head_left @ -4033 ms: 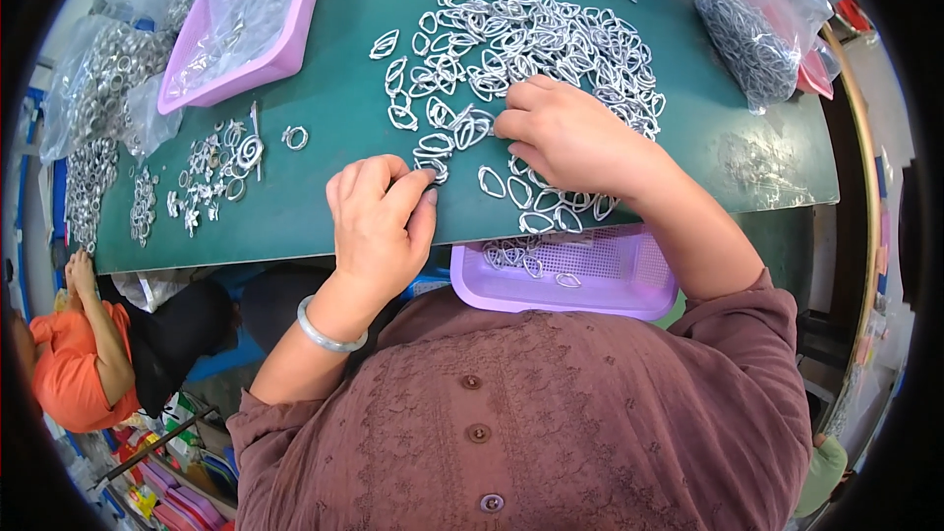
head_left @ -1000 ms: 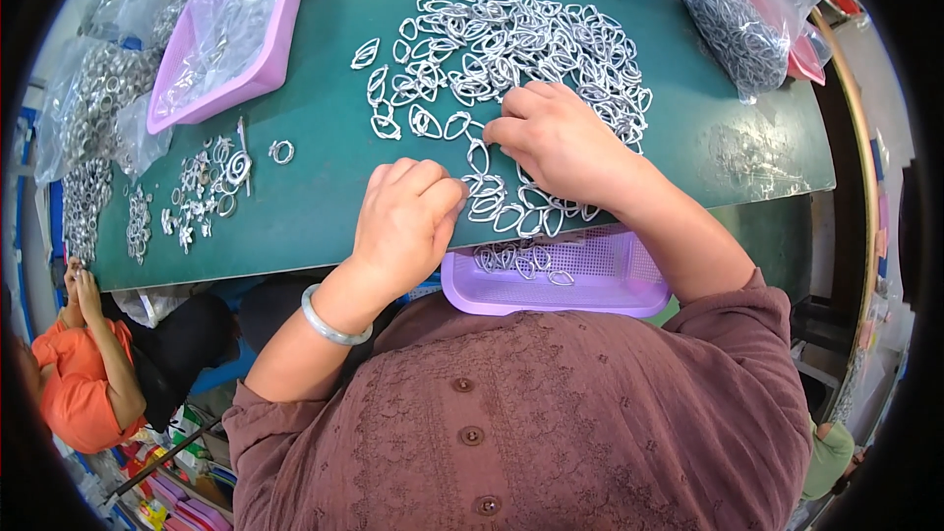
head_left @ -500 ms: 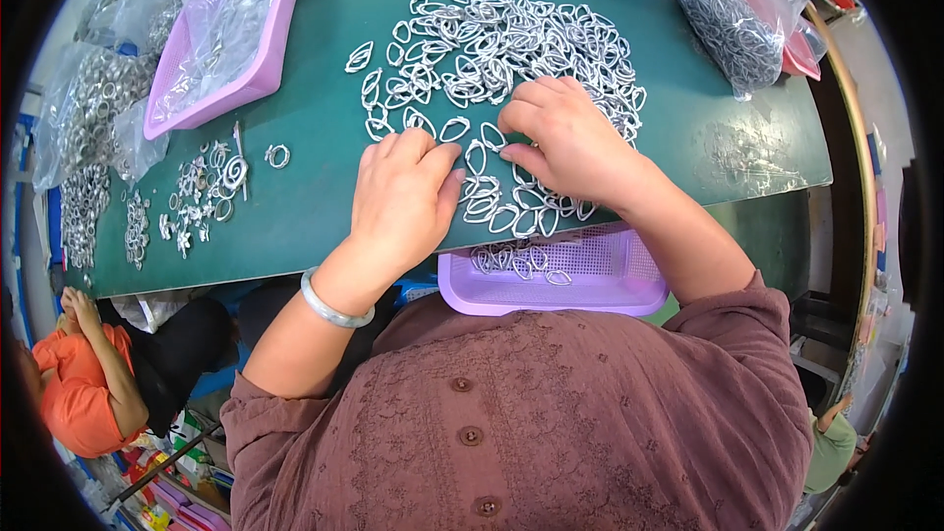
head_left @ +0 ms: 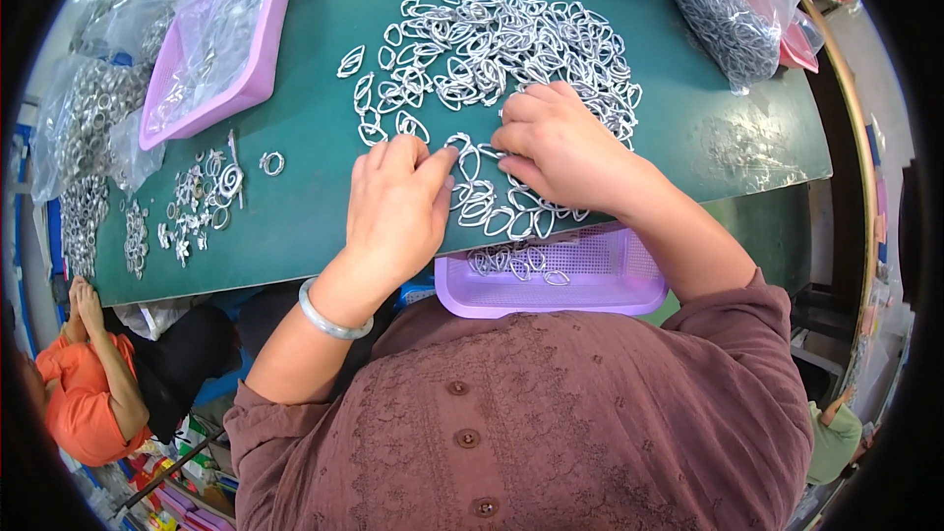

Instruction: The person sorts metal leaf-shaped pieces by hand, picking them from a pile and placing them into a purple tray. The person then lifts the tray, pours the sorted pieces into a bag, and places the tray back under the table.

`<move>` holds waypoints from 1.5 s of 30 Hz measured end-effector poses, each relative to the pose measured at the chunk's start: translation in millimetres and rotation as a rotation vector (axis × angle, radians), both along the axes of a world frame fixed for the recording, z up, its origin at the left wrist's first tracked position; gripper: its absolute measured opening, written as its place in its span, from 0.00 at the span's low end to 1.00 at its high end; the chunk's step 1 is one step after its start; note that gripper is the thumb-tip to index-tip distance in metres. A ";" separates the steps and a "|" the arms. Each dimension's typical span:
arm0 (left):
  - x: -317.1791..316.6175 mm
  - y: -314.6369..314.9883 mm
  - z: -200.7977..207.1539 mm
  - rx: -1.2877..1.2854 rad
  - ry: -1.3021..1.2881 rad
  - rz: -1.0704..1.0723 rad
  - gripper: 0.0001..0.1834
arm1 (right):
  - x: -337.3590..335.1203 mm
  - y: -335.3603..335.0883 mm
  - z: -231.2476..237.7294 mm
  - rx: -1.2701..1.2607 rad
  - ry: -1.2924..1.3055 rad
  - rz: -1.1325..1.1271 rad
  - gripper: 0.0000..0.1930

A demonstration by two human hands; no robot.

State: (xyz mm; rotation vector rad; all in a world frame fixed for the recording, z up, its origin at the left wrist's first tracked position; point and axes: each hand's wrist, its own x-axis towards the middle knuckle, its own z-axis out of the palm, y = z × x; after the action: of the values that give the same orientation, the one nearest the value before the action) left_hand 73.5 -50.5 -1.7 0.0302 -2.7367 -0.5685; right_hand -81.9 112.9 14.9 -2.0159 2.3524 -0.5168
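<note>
Silver, leaf-shaped metal rings [head_left: 531, 34] lie in a loose heap on the green table [head_left: 305, 138], with a smaller group [head_left: 492, 206] spread by the near edge. My left hand [head_left: 398, 197], a pale bangle [head_left: 329, 315] on its wrist, has curled fingers, and its index fingertip is at one leaf-shaped ring [head_left: 458, 141]. Just right of it, my right hand [head_left: 565, 147] is closed, its thumb and index finger at the end of another such ring [head_left: 489, 150]. Its other fingers fold against the heap's near side. The fingertips' exact hold is partly hidden.
Below the table edge sits a purple basket [head_left: 600, 270] with several rings. A pink basket [head_left: 265, 79] with plastic bags stands at left, near small metal parts [head_left: 202, 197]. A bag of metal pieces [head_left: 723, 25] lies far right. A person in orange [head_left: 88, 393] sits at left.
My left hand has drawn the leaf-shaped ring between the hands slightly nearer. The ring at my right fingertips has turned and shifted nearer. The whole view has shifted slightly.
</note>
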 end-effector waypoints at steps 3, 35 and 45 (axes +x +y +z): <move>9.1 2.5 1.7 0.009 -0.037 -0.048 0.16 | 3.7 7.2 15.6 0.106 -0.059 0.106 0.10; 18.9 -33.9 -3.5 -0.036 0.023 0.199 0.14 | 18.6 -12.4 6.1 0.088 0.026 0.187 0.17; 22.4 19.9 1.7 0.091 -0.028 -0.149 0.18 | 34.0 46.5 -2.4 -0.112 -0.118 0.030 0.14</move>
State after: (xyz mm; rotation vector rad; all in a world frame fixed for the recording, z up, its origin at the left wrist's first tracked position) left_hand 95.9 -30.6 -0.1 -0.1450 -2.7543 -0.7389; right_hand -47.9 159.4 12.5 -1.9995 2.2700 -0.7598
